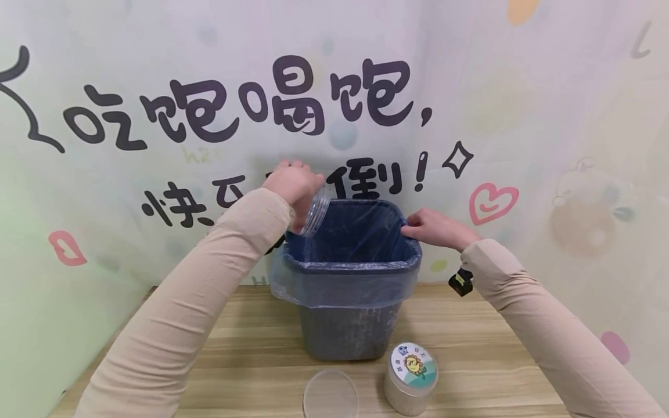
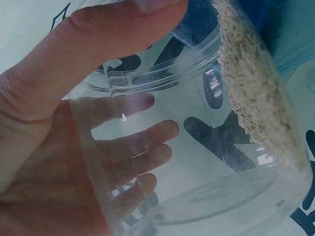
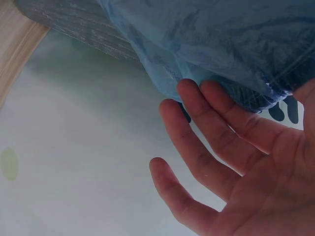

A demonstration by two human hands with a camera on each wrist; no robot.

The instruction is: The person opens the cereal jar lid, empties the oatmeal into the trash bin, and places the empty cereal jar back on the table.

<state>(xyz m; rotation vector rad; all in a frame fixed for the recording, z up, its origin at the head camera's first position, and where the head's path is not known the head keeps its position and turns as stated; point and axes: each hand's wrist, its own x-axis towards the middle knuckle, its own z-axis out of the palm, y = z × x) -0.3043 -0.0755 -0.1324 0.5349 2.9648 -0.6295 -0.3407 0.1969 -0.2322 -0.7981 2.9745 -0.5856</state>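
1. Your left hand (image 1: 295,188) is clasping the tilted clear jar (image 1: 317,213) at the lined bin (image 1: 349,337).
2. Your right hand (image 1: 436,228) is pinching its rim (image 1: 347,267).
3. A lid (image 1: 330,396) is lying off; flakes (image 2: 253,83) are lining the jar, emptying seemingly unfinished.

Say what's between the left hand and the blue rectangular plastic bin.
A clear round jar, held tilted by the left hand at the rim of the blue bin; head view shows this. Left wrist view shows beige grains inside the jar.
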